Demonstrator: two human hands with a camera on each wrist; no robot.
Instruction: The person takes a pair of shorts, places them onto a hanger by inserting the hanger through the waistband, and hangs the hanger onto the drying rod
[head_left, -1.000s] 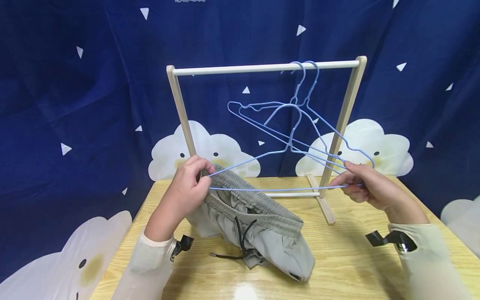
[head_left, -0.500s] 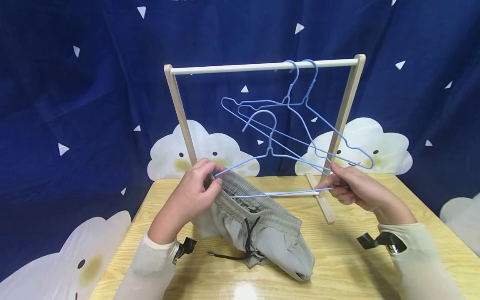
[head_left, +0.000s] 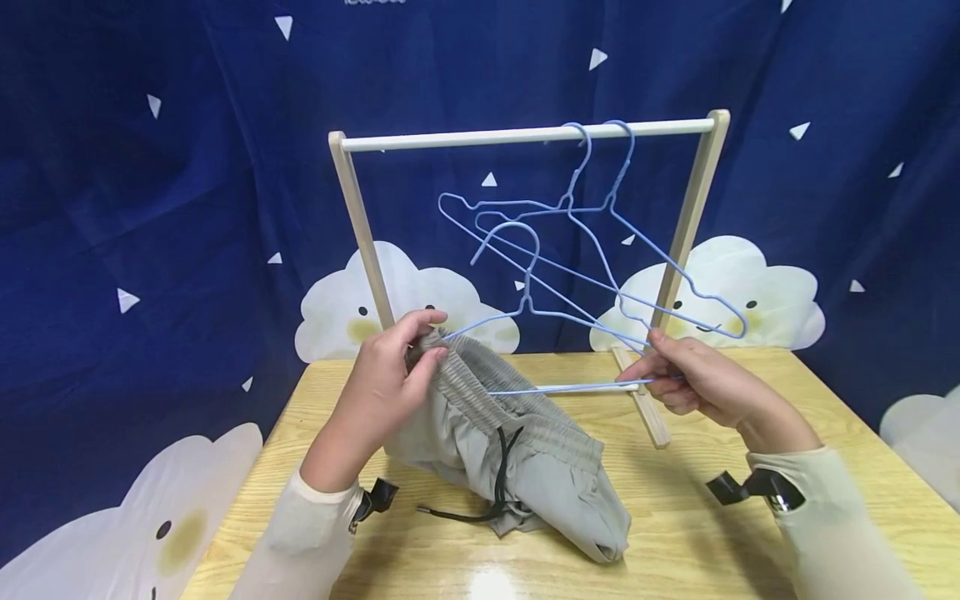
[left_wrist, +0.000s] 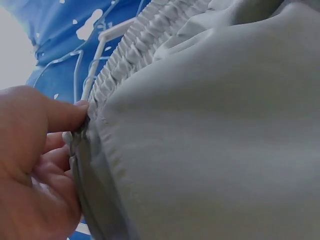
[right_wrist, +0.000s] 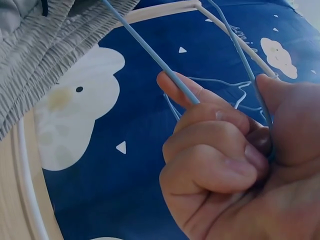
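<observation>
High behind held hanger (head_left: 529, 272) — illegible lettering (head_left: 375, 2)

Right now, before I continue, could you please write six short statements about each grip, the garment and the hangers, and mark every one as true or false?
1. The left grip pinches the waistband of the garment. True.
2. The right grip holds a blue hanger. True.
3. The held hanger's hook is on the rail. False: the hook is apart from the rail.
4. Two other hangers hang from the rail. True.
5. The cord is white. False: the cord is black.
6. In the head view, the held hanger is fully visible. False: the waistband hides one end.
</observation>
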